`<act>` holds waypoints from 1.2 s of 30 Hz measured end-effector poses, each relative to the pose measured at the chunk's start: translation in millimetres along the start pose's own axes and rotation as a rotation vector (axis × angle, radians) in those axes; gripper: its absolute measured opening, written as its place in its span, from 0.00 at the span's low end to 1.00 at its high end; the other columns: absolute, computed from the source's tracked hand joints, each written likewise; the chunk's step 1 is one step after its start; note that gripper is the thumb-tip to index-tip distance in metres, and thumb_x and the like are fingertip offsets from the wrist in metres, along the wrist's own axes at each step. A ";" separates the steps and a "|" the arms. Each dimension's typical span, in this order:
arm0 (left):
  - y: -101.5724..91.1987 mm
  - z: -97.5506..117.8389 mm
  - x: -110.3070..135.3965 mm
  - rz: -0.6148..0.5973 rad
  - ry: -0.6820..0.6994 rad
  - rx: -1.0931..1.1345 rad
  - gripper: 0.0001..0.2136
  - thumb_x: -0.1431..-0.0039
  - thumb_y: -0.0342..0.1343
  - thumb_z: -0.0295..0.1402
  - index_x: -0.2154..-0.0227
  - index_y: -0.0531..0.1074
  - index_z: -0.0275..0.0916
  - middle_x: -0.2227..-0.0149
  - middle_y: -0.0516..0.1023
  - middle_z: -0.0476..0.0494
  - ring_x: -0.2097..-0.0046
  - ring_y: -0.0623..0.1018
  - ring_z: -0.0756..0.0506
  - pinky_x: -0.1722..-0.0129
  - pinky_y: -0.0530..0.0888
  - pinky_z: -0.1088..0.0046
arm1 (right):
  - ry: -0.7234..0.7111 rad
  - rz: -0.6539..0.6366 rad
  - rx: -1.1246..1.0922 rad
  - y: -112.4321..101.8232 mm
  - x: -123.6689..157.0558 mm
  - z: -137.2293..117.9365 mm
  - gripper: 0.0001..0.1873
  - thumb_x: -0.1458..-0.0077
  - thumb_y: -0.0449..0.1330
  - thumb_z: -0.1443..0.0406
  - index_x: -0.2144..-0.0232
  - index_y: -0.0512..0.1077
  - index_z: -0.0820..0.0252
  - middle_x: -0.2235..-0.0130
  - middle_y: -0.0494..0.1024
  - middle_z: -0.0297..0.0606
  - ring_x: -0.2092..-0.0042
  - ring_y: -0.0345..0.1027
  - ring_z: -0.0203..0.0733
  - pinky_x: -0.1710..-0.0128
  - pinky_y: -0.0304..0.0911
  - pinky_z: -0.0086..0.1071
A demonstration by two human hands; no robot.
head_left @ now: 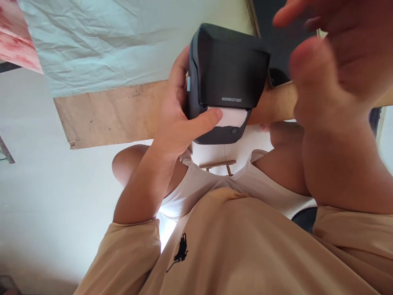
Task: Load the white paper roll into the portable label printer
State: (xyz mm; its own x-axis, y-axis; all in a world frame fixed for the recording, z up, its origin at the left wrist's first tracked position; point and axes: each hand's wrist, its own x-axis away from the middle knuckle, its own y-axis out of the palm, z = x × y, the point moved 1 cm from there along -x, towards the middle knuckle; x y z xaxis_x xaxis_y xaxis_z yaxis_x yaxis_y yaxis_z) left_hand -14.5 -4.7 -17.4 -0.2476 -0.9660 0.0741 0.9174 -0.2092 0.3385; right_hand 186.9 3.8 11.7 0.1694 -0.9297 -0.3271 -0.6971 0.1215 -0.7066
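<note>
in the head view, the left hand [175, 119] is wrapped round the side of a boxy, smooth black printer [233, 65] with rounded corners, its thumb flat on the white paper [233, 117] at the front slot. the right hand [334, 65], blurred and partly cropped, is spread wide beside it, with nothing visible in its grasp. the printer is above the near edge of the wooden counter [107, 116], contact unclear; crinkled pale cloth [92, 41] lies behind. open room separates printer and right hand.
</note>
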 end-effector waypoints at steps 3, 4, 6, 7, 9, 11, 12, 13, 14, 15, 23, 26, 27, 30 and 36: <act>7.1 4.3 0.8 0.053 -0.057 0.072 0.21 0.50 0.66 0.35 0.54 0.67 0.43 0.57 0.74 0.48 0.52 0.75 0.49 0.49 0.76 0.72 | -0.198 -0.169 0.065 1.1 3.2 -4.9 0.29 0.38 0.46 0.48 0.44 0.59 0.61 0.43 0.61 0.32 0.40 0.58 0.20 0.36 0.59 0.22; 8.2 6.2 1.1 0.056 -0.097 0.063 0.19 0.50 0.66 0.35 0.56 0.68 0.41 0.58 0.75 0.47 0.54 0.76 0.49 0.53 0.77 0.72 | -0.193 -0.214 0.103 1.8 3.3 -4.8 0.30 0.38 0.45 0.46 0.43 0.58 0.58 0.42 0.59 0.31 0.38 0.56 0.21 0.33 0.58 0.24; 9.1 9.6 1.5 0.033 -0.157 0.030 0.18 0.51 0.68 0.35 0.59 0.70 0.40 0.59 0.76 0.45 0.59 0.77 0.49 0.59 0.77 0.72 | -0.141 -0.266 0.129 2.5 2.7 -3.9 0.31 0.39 0.43 0.43 0.42 0.57 0.54 0.40 0.57 0.29 0.36 0.55 0.24 0.29 0.57 0.29; 9.5 10.4 1.5 0.033 -0.163 0.028 0.17 0.52 0.68 0.35 0.59 0.70 0.40 0.59 0.76 0.46 0.60 0.77 0.48 0.60 0.77 0.72 | -0.109 -0.275 0.136 2.4 2.1 -3.5 0.32 0.39 0.43 0.42 0.41 0.56 0.52 0.40 0.56 0.28 0.35 0.54 0.25 0.28 0.56 0.30; 11.0 9.6 1.0 0.070 -0.134 0.039 0.18 0.52 0.67 0.35 0.59 0.70 0.41 0.62 0.75 0.47 0.62 0.76 0.49 0.63 0.76 0.73 | -0.080 -0.277 0.174 1.9 1.3 -2.7 0.34 0.40 0.42 0.39 0.40 0.54 0.50 0.39 0.54 0.28 0.35 0.53 0.26 0.28 0.55 0.32; 14.4 6.1 -0.2 0.107 -0.098 0.038 0.18 0.53 0.66 0.35 0.59 0.70 0.41 0.64 0.74 0.48 0.64 0.75 0.50 0.66 0.73 0.73 | -0.074 -0.275 0.215 1.9 1.1 -1.8 0.36 0.41 0.39 0.38 0.39 0.52 0.49 0.39 0.54 0.27 0.36 0.53 0.26 0.29 0.55 0.31; 16.1 4.1 -1.0 0.131 -0.072 0.050 0.16 0.51 0.65 0.36 0.59 0.70 0.42 0.64 0.74 0.48 0.64 0.76 0.49 0.67 0.73 0.73 | -0.077 -0.270 0.232 2.3 1.4 -1.4 0.36 0.40 0.38 0.38 0.38 0.52 0.48 0.40 0.54 0.27 0.36 0.53 0.25 0.29 0.55 0.31; 17.6 2.4 -1.9 0.152 -0.036 0.083 0.14 0.49 0.63 0.36 0.60 0.70 0.43 0.64 0.74 0.49 0.62 0.77 0.48 0.66 0.73 0.73 | -0.080 -0.261 0.244 2.7 1.9 -1.1 0.36 0.40 0.37 0.39 0.38 0.52 0.49 0.40 0.54 0.26 0.37 0.53 0.24 0.30 0.55 0.30; 18.9 1.3 -3.0 0.135 0.003 0.116 0.11 0.46 0.60 0.36 0.61 0.70 0.44 0.63 0.75 0.48 0.58 0.79 0.47 0.63 0.74 0.72 | -0.079 -0.261 0.256 3.3 2.5 -0.8 0.36 0.40 0.36 0.39 0.38 0.52 0.49 0.40 0.54 0.25 0.37 0.53 0.23 0.30 0.55 0.28; 19.8 0.8 -4.2 0.097 0.036 0.160 0.07 0.43 0.57 0.37 0.62 0.71 0.45 0.62 0.76 0.48 0.52 0.79 0.46 0.57 0.76 0.71 | -0.075 -0.259 0.269 3.8 3.3 -0.7 0.36 0.40 0.34 0.40 0.38 0.52 0.49 0.40 0.54 0.25 0.37 0.53 0.23 0.30 0.54 0.27; 9.8 4.1 -10.4 -0.005 0.007 0.204 0.17 0.30 0.39 0.38 0.58 0.74 0.40 0.56 0.79 0.45 0.42 0.75 0.47 0.37 0.70 0.71 | -0.104 -0.281 0.267 1.4 7.1 -1.5 0.37 0.40 0.32 0.45 0.36 0.52 0.53 0.39 0.54 0.22 0.35 0.53 0.23 0.27 0.49 0.17; 7.6 2.5 -10.7 -0.018 -0.006 0.236 0.18 0.30 0.38 0.37 0.59 0.74 0.38 0.59 0.81 0.46 0.47 0.77 0.48 0.40 0.71 0.71 | -0.131 -0.307 0.252 1.2 5.9 -1.9 0.40 0.42 0.34 0.44 0.34 0.50 0.55 0.38 0.52 0.22 0.35 0.51 0.23 0.26 0.45 0.13; 7.5 1.9 -10.6 0.002 -0.012 0.243 0.18 0.30 0.38 0.37 0.60 0.74 0.38 0.59 0.81 0.46 0.48 0.77 0.48 0.42 0.72 0.71 | -0.127 -0.317 0.245 0.9 5.5 -2.1 0.41 0.43 0.35 0.43 0.34 0.49 0.55 0.38 0.52 0.22 0.34 0.51 0.23 0.26 0.45 0.12; 7.7 0.5 -9.6 0.122 -0.048 0.245 0.14 0.32 0.47 0.38 0.69 0.71 0.37 0.59 0.80 0.45 0.50 0.77 0.47 0.47 0.74 0.70 | -0.069 -0.363 0.220 -0.5 5.3 -2.9 0.44 0.46 0.40 0.39 0.33 0.48 0.52 0.37 0.50 0.22 0.32 0.49 0.26 0.25 0.45 0.13; 7.6 -1.5 -10.2 0.236 0.035 0.247 0.16 0.33 0.48 0.29 0.77 0.71 0.35 0.77 0.67 0.49 0.71 0.68 0.55 0.66 0.68 0.76 | -0.169 -0.329 0.223 -3.3 7.8 -1.1 0.43 0.44 0.37 0.39 0.34 0.50 0.56 0.37 0.51 0.27 0.32 0.49 0.29 0.24 0.47 0.19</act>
State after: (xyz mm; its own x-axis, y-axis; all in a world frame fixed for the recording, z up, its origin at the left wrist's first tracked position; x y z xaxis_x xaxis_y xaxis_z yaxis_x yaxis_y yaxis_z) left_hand -4.5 3.4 -17.0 -0.0227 -0.9890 0.1463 0.8439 0.0595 0.5332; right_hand 189.8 -4.2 12.2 0.4817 -0.8639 -0.1470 -0.4229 -0.0822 -0.9024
